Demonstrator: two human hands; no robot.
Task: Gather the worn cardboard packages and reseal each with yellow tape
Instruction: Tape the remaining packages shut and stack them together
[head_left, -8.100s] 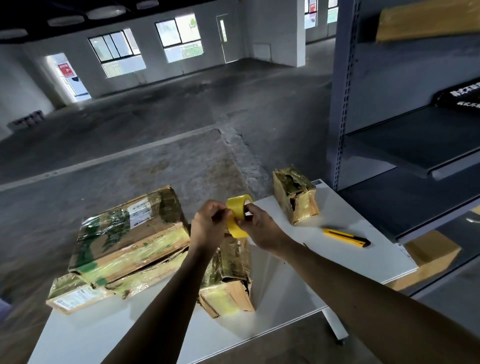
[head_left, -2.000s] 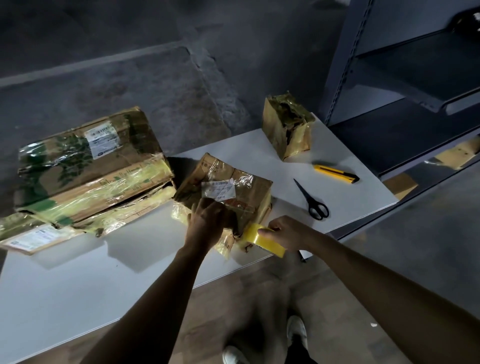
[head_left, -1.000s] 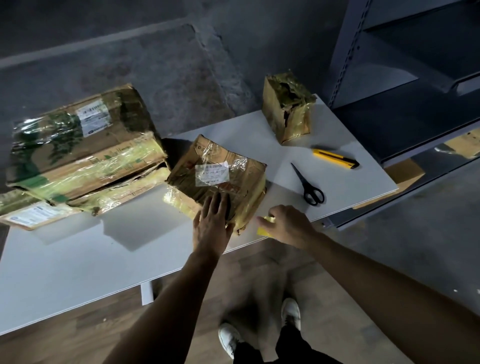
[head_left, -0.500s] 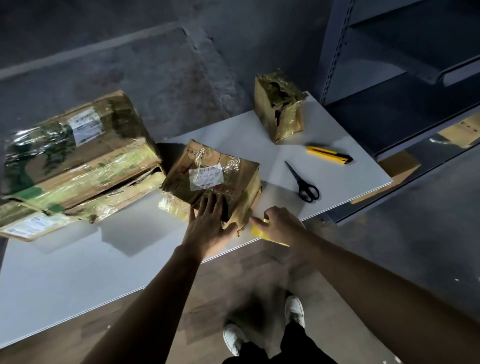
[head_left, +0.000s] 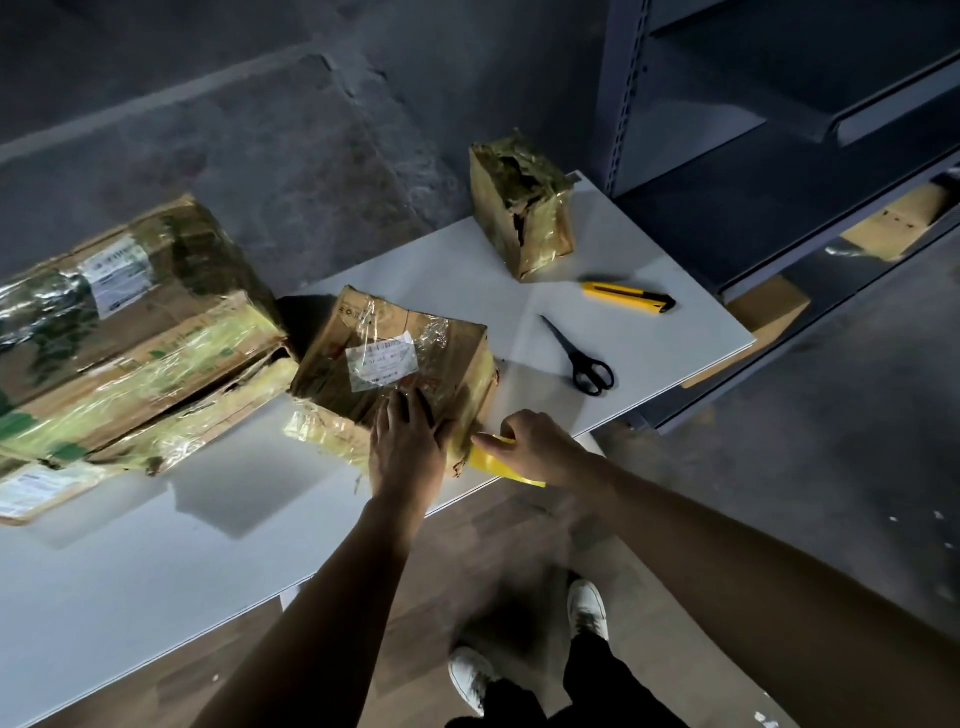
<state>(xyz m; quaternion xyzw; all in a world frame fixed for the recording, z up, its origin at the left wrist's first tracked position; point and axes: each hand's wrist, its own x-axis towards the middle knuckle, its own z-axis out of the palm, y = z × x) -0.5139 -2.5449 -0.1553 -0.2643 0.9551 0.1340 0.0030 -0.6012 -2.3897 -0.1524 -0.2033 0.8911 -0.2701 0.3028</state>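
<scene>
Your left hand (head_left: 408, 447) lay flat on the package (head_left: 395, 343) | your right hand (head_left: 537, 447) gripped yellow tape (head_left: 501, 466) beside it | white desk (head_left: 208, 519), concrete floor (head_left: 311, 156), steel shelf (head_left: 753, 182) beyond the package.

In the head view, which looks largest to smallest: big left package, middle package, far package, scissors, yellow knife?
1. big left package
2. middle package
3. far package, though distance shrinks it
4. scissors and yellow knife look alike; no ranking
</scene>
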